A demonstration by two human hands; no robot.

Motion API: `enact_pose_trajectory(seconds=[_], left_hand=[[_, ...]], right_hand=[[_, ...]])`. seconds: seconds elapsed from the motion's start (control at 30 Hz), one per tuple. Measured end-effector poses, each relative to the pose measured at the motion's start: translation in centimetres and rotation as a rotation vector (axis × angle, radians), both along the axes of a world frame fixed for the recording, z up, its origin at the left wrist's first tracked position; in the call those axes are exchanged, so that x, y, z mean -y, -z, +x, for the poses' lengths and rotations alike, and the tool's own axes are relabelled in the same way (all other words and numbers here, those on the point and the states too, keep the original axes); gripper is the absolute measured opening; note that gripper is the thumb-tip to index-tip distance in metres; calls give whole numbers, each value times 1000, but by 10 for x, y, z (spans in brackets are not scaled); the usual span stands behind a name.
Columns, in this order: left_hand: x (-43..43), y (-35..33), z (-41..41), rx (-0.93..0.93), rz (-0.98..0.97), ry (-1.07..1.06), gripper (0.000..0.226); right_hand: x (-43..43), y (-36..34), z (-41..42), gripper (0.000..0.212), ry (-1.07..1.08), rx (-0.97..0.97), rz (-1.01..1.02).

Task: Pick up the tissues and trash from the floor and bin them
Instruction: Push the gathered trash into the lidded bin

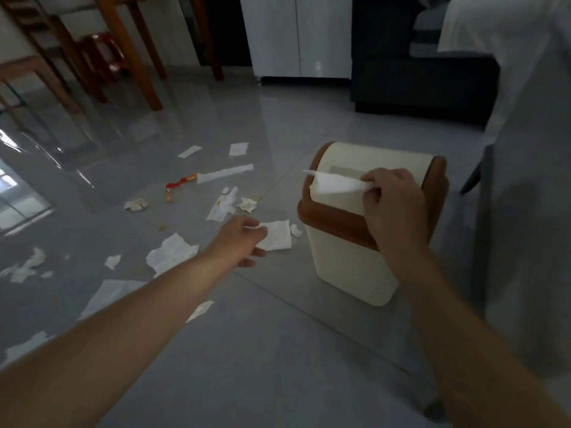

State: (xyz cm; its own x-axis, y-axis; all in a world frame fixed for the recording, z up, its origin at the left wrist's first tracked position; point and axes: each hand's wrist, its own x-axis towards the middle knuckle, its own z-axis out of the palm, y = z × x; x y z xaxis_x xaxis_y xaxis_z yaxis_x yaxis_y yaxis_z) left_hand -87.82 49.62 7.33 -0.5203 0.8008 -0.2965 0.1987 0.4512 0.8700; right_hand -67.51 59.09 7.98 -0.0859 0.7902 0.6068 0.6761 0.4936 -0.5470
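Note:
A cream bin (pixel 349 257) with a brown rim and a cream swing lid stands on the grey tiled floor. My right hand (pixel 392 205) pinches a white tissue (pixel 333 185) over the lid. My left hand (pixel 244 239) reaches low over the floor, its fingers apart at the edge of a flat white tissue (pixel 278 234) lying left of the bin. Several more tissues are scattered on the floor, such as a large crumpled one (pixel 170 253) and a long strip (pixel 225 173). A red and orange wrapper (pixel 180 183) lies among them.
Wooden table and chair legs (pixel 136 54) stand at the back left, with a red stool (pixel 105 50) behind. A white cabinet (pixel 296 35) and a dark sofa base (pixel 426 84) are at the back. A grey upholstered edge (pixel 525 180) rises on the right.

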Motion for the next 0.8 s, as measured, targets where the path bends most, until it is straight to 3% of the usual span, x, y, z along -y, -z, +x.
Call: enact_pose_trajectory(seconds=[0.13,0.23,0.3,0.37,0.43,0.6,0.8], left_hand=[[-22,-8,-14,4,68,5,36],[-20,-8,-40,-20,72,38,20],[-10,-1,-71,-45,53,46,15],[6,8,-114,-72,17,14,22],[28,19,-167,-94,-30,-49,26],[74,58,-293,-137,-224,-153,31],[76,107,-366,-183,-345,64,47]], right_hand=[[-18,7,-8,20,102,543,-118],[-28,-1,-13,24,76,800,-304],[-29,-10,-15,28,70,866,-401],[-25,-15,-23,31,100,863,-308],[-15,-18,-42,27,110,850,-55],[26,-18,-139,17,-218,782,420],[90,41,-268,28,-459,1082,299]])
